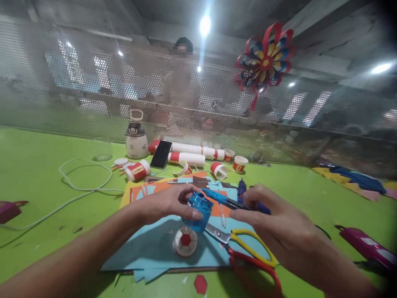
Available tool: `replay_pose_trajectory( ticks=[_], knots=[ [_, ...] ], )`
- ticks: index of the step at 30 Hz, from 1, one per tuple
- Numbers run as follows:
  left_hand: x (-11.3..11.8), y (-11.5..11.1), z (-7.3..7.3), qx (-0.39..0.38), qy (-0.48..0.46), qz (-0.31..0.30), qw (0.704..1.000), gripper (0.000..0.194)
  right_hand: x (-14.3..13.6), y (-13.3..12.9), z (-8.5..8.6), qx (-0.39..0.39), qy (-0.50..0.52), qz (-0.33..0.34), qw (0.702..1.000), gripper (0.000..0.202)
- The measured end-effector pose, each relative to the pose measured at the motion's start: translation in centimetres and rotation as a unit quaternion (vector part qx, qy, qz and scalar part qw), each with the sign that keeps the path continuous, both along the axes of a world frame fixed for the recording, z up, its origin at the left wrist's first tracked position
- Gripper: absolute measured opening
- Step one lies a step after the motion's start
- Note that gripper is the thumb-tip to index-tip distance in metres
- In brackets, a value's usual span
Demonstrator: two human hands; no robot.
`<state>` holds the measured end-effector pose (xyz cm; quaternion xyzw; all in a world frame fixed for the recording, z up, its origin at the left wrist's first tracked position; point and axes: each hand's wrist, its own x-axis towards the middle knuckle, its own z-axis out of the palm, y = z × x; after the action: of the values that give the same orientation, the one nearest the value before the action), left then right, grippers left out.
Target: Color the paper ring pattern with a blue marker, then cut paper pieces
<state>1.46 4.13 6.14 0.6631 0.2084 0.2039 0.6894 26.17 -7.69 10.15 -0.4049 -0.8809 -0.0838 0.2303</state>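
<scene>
My left hand (178,203) is closed around a small clear jar (198,213) of blue paint, tilted above light-blue paper (139,248). In my right hand (276,223) is a dark-handled paintbrush (228,202), its front end coated in blue and close to the jar's mouth. Below the jar lies a round white piece with a red hexagon (185,241), patterned like a football. Scissors (248,248) with one yellow and one red handle lie half open under my right hand. A loose red hexagon (200,284) rests on the green table (167,287).
Paper cups (138,170), white tubes (187,159), a phone (161,154) and a bottle (137,140) stand or lie along the back. A cable (77,194) loops at left. Purple devices (369,248) lie at the sides. Behind a perforated screen stands a person (182,78).
</scene>
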Motion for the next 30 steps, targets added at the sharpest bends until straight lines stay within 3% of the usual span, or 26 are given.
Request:
replay_pose_trajectory(
  ticks=[6,14,22,30],
  knots=[
    [0.8,-0.8,-0.2,-0.058,-0.032,0.042,0.997,0.052,-0.8,0.5,-0.9,0.122,-0.011,0.005,0.992,0.036],
    [0.8,-1.4,0.4,-0.071,-0.088,0.061,0.992,0.055,-2.1,-0.5,-1.3,0.120,-0.011,0.016,0.993,0.043],
    [0.0,-0.2,0.2,-0.047,-0.065,0.085,0.993,0.054,-1.8,-0.9,0.1,0.139,-0.050,0.038,0.988,0.031],
    [0.1,-0.3,0.1,-0.046,-0.056,0.069,0.995,0.050,-1.1,-0.6,-0.5,0.143,-0.037,0.021,0.989,0.031]
  ],
)
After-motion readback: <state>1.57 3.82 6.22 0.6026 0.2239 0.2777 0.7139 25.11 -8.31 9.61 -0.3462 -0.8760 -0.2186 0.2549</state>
